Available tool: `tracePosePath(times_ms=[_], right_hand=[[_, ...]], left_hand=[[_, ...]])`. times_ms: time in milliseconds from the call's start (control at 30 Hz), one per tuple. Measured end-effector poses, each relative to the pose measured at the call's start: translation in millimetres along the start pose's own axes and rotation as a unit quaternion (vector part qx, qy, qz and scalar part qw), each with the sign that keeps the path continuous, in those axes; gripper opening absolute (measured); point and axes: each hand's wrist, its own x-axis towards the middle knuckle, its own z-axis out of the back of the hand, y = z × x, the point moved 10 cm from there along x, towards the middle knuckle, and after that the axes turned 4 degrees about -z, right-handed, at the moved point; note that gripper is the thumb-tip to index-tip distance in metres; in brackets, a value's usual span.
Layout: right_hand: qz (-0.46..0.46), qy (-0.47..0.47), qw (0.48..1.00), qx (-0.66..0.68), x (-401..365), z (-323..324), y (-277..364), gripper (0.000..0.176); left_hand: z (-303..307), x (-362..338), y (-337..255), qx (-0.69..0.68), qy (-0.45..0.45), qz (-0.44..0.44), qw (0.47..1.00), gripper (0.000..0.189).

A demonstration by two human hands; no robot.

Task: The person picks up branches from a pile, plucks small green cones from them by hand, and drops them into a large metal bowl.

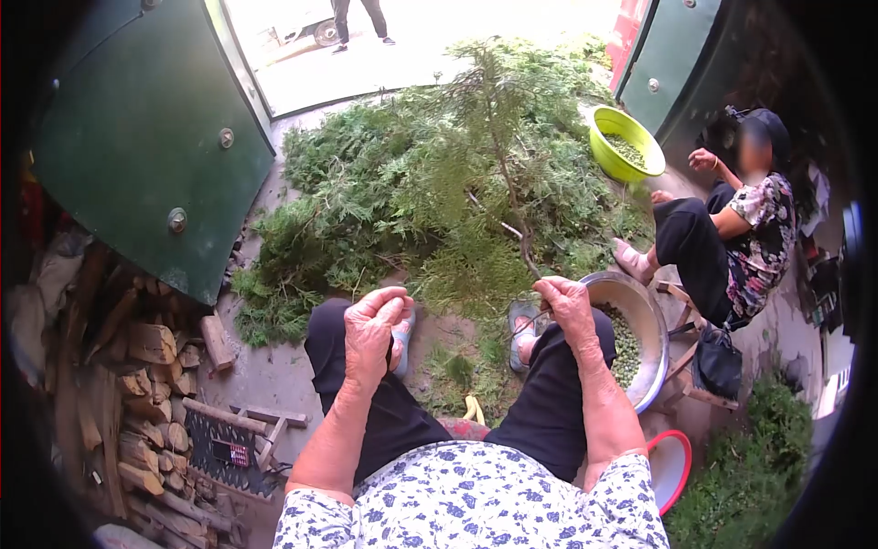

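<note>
Leafy branch raised in the right hand

The left hand (370, 334) has its grip closed, thumb and fingertips together; whether anything small sits between them, I cannot tell. Centrally, the branch (504, 169) points away from the person, long axis leaning slightly left, before the cut greenery (357, 197). The right hand (569, 311) grips its near end, beside the metal basin (651, 343).

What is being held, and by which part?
The right hand holds a leafy branch by its bare lower end; whether the left hand holds anything can't be told.
</note>
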Motion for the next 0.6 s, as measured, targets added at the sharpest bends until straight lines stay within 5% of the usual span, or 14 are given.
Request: tracePosePath(times_ms=[267, 400, 500, 533, 600], right_hand=[[-0.031, 0.034, 0.999, 0.010, 3, -12, -15, 0.020], [-0.011, 0.070, 0.997, -0.005, 6, -19, -22, 0.020], [-0.034, 0.090, 0.995, -0.015, 5, -25, -25, 0.018], [-0.039, 0.106, 0.993, -0.032, 3, -29, -23, 0.018], [-0.060, 0.120, 0.990, -0.032, 0, -34, -23, 0.017]], left_hand=[[2, 73, 0, -0.080, -0.074, 0.013, 0.994, 0.041], [5, 128, 0, -0.034, -0.075, -0.035, 0.996, 0.039], [-13, 161, -24, 0.056, 0.026, -0.151, 0.987, 0.027], [-9, 170, -28, 0.056, 0.025, -0.148, 0.987, 0.027], [-34, 178, -22, -0.084, 0.194, -0.050, 0.976, 0.029]])
